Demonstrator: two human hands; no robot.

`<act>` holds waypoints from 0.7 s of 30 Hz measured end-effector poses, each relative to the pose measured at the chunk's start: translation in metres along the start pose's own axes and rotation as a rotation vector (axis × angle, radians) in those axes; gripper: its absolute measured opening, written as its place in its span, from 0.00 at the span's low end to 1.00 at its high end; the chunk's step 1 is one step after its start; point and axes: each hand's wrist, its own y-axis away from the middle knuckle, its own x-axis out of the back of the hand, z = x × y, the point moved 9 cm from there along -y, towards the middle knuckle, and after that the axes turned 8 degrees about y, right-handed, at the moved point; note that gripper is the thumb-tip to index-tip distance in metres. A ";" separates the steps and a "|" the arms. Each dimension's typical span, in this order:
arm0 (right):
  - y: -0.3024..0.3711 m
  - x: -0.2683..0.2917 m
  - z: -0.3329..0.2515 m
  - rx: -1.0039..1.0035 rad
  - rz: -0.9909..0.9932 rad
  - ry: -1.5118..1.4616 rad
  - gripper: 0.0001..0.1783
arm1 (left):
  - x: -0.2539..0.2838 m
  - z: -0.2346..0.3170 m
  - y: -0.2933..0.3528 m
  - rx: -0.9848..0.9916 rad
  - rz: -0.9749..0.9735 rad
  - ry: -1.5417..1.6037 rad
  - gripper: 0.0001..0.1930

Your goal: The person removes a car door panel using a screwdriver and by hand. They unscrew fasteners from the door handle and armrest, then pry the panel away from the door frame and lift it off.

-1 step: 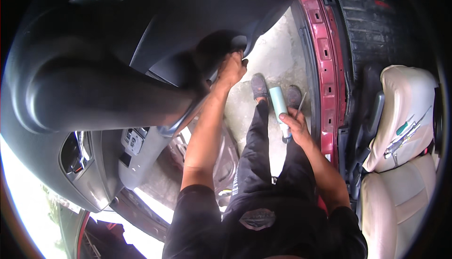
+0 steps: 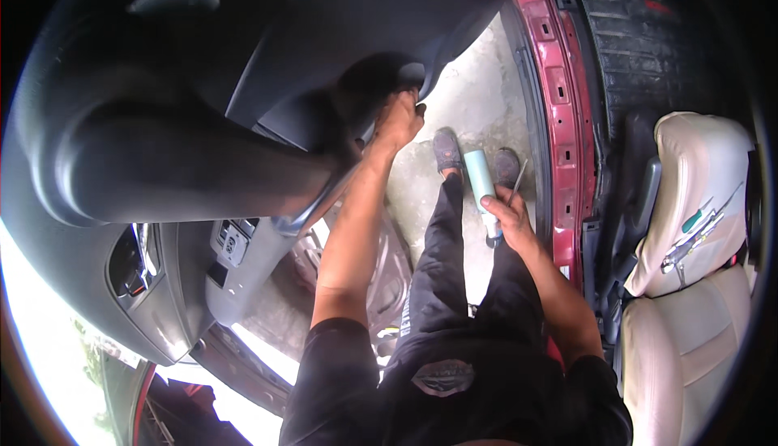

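My left hand (image 2: 397, 124) is closed on the lower edge of a dark car door panel (image 2: 186, 154), near a round recess; its fingertips are partly hidden. The panel sits away from the door at an angle. In my right hand (image 2: 512, 217) is a pale green cylinder (image 2: 480, 172) with a whitish lower part and a bluish end below the fingers. A thin metal rod (image 2: 519, 178) also sticks up from that hand; its lower end is hidden.
The red door sill (image 2: 559, 89) runs along my right. Beyond it are a black floor mat (image 2: 640, 49) and a beige seat (image 2: 689, 316), with several hand tools (image 2: 697, 235) lying on it. My shoes (image 2: 446, 151) stand on the concrete floor (image 2: 478, 81).
The upper left part of the door panel has shifted very slightly right and down. Both hands have stayed in place, holding the same things.
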 end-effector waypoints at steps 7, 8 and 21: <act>0.006 -0.001 0.008 0.015 -0.017 -0.174 0.22 | -0.016 -0.018 -0.025 0.008 0.041 -0.089 0.20; 0.007 0.003 0.005 0.026 -0.004 -0.181 0.21 | -0.015 -0.013 -0.029 0.045 0.006 -0.086 0.21; 0.000 0.011 -0.026 -0.006 0.044 -0.080 0.19 | 0.004 0.019 -0.024 0.054 0.056 0.281 0.18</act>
